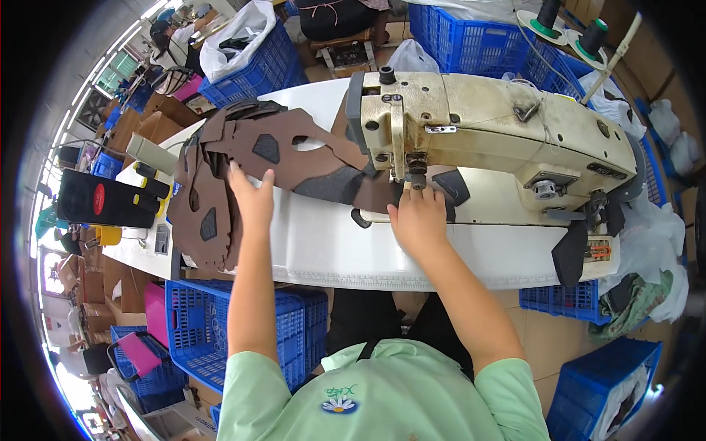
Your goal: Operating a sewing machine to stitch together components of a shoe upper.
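Note:
On the white sewing table, a chain of brown cut pieces (293, 131) with black hexagonal patches runs toward the sewing machine (507, 117). My left hand (254, 197) is open, its thumb and fingers apart, at the edge of the brown pile on the left. Beneath the machine's needle area, a brown piece (376, 195) lies on the bed. My right hand (421, 220) presses on it with bent fingers held close together, right by the presser foot. The fingertips are partly hidden by the machine head. A black patch (450, 188) lies just right of that hand.
A dark hexagonal piece (569, 253) hangs over the table's front right edge. Blue baskets (197, 323) stand below on the left, and another basket (562, 301) sits below right. Thread cones (548, 16) rise behind the machine. A black box (99, 202) is at far left.

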Available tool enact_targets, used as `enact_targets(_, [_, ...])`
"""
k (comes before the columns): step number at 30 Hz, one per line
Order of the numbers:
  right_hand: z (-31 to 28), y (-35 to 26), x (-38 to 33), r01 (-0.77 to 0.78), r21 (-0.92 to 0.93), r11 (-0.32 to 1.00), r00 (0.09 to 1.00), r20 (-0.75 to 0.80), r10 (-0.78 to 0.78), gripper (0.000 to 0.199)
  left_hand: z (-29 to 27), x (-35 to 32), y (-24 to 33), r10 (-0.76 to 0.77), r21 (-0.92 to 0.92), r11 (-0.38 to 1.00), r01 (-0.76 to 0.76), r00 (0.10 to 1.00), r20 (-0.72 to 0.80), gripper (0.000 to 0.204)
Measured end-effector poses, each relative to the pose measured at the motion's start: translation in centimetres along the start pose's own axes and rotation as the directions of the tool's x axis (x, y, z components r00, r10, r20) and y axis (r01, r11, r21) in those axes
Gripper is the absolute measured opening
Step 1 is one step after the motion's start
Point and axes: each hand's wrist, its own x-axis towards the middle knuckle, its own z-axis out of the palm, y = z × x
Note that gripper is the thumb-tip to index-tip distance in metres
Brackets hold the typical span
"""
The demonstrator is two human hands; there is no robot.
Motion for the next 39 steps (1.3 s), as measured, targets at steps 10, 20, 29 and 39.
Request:
enact_targets(10, [-4.5,5.7,-4.9,0.067,0.548,0.834,0.981,-0.187,0.045,0.027,3.5,-11.2,14.0,0.507,-0.377,0.859,-0.346,0.674,0.537,0.038])
enact_targets(20, [-15.1,38.2,-11.7,-0.382,0.64,0.666,0.311,-0.59,0.745,0.057,3.3,-11.4,14.4,0.502,-0.366,0.862,-0.351,0.694,0.516,0.035])
enact_targets(29, [-15.2,45.1,-10.9,-0.25,0.841,0.48,0.437,-0.344,0.831,0.071,3.1,-11.5,14.4,0.487,-0.36,0.87,-0.337,0.703,0.519,0.034])
enact_targets(39, [-23.2,51.8,-1.9,-0.669,0.063,0.741,0.712,-0.236,0.662,0.074,3.3,-11.3,14.2,0.492,-0.357,0.867,-0.349,0.715,0.497,0.032])
